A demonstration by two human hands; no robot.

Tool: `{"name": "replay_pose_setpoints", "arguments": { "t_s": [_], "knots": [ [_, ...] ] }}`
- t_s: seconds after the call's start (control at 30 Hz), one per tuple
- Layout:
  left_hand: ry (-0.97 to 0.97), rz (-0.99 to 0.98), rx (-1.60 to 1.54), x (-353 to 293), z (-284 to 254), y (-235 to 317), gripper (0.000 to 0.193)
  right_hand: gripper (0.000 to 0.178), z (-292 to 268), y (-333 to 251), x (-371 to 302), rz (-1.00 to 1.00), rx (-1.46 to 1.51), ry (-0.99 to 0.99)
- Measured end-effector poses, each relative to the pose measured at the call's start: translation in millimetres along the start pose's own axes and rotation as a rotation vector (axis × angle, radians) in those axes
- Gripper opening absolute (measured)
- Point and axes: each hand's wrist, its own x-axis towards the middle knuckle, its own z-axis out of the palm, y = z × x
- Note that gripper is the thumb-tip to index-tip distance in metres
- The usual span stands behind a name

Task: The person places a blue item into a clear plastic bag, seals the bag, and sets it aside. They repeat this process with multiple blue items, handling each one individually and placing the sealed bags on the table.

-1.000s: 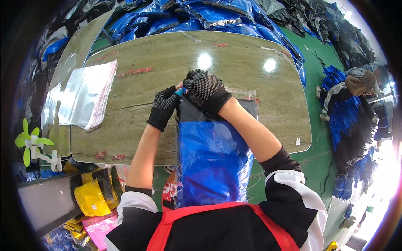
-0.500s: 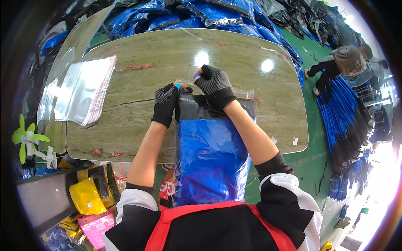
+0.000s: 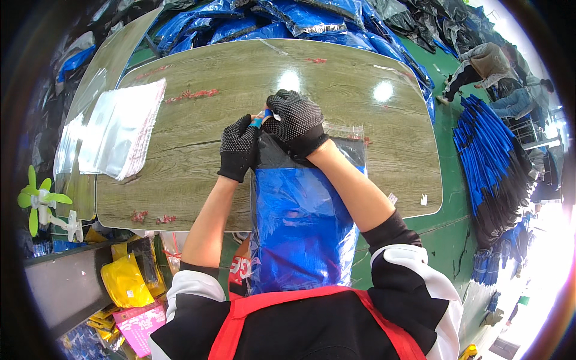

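Observation:
A clear plastic bag (image 3: 303, 225) with a folded blue and black item inside lies over the table's near edge and hangs toward my body. Its black end points away from me. My left hand (image 3: 239, 144), in a black dotted glove, is closed in a pinch at the bag's far left corner. My right hand (image 3: 295, 123), gloved alike, is curled closed at the same corner, its fingertips meeting the left ones. Bare fingertips and blue wrapping show where the hands meet. The exact pinch is partly hidden by the fingers.
Left on the wood-grain table (image 3: 198, 144) lies a stack of clear bags (image 3: 120, 135). Beyond the far edge are piled blue packages (image 3: 306, 21). A green fan (image 3: 42, 198) and yellow packages (image 3: 126, 282) are at left. At right, people (image 3: 492, 63) bend beside blue and black bundles (image 3: 486, 156).
My right hand has come left and slightly nearer, so its fingertips now meet those of my left hand. My left hand has barely moved. One person at the right has shifted position.

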Motion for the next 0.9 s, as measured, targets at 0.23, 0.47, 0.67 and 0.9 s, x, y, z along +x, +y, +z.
{"name": "replay_pose_setpoints", "arguments": {
  "t_s": [0.23, 0.47, 0.67, 0.9],
  "knots": [
    [0.018, -0.206, -0.271, 1, 0, -2, 0.026, 0.008, -23, 10, -10, 0.957, 0.888, -0.014],
    [0.021, -0.045, 0.098, 2, 2, 10, 0.023, 0.02, -2, 3, -11, 0.033, 0.092, -0.057],
    [0.052, 0.05, 0.081, -2, -1, 19, 0.021, 0.022, -15, -13, 1, -0.003, 0.019, -0.057],
    [0.082, -0.096, -0.107, 2, 3, 1, 0.024, 0.012, -19, 53, -33, 0.797, 1.305, -0.132]
  ]
}}
